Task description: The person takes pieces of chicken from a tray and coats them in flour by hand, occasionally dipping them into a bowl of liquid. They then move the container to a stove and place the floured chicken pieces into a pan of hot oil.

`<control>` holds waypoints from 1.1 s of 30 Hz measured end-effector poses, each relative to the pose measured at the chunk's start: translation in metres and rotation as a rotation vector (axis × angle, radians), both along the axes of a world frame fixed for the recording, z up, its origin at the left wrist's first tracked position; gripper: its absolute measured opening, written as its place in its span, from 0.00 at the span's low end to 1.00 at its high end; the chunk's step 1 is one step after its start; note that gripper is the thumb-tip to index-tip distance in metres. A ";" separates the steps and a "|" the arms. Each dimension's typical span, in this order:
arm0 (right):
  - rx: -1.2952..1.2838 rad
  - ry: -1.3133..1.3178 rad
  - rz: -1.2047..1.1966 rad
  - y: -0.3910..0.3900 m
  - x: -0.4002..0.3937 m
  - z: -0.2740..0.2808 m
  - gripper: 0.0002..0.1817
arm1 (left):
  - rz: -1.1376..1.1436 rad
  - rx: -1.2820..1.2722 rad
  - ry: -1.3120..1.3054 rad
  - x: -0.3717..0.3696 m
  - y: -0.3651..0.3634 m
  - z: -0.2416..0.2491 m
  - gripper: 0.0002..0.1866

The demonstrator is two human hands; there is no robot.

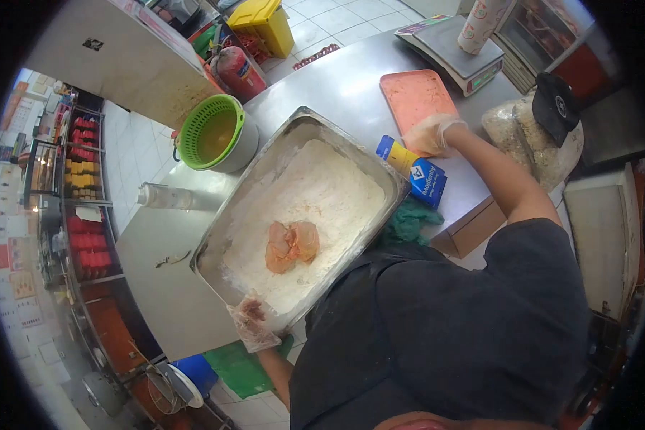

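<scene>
Over the flour tray your way in from above is open, apart from the raw meat lying off-centre. Off its right end, you have bare counter to pass over. At its right near corner, the glove box and green plastic crowd you. Just beyond its far side stands the bucket; your left hand occupies its left end.

Black short-sleeved top, loose see-through plastic gloves over both hands, forearms bare
</scene>
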State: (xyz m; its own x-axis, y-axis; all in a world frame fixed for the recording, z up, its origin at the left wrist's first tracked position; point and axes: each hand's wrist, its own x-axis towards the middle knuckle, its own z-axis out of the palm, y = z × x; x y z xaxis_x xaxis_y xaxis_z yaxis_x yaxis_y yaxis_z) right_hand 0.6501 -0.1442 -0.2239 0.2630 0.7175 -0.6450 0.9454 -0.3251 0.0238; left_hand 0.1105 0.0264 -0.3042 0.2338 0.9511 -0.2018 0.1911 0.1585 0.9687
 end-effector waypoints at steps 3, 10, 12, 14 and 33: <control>0.002 0.015 0.023 -0.005 0.002 -0.001 0.14 | 0.035 -0.110 -0.053 -0.007 0.006 -0.010 0.36; 0.422 -0.003 -0.088 -0.040 0.069 -0.104 0.18 | -0.021 0.056 0.049 -0.001 -0.006 -0.001 0.32; 0.488 -0.070 -0.042 -0.039 0.072 -0.110 0.19 | 0.014 0.038 0.085 0.002 -0.011 0.016 0.33; 0.605 -0.124 -0.097 -0.041 0.080 -0.115 0.19 | -0.024 0.036 0.075 0.011 -0.010 0.032 0.34; 0.619 -0.116 -0.700 -0.064 0.074 0.102 0.20 | 0.009 -0.084 0.173 0.032 0.009 0.040 0.28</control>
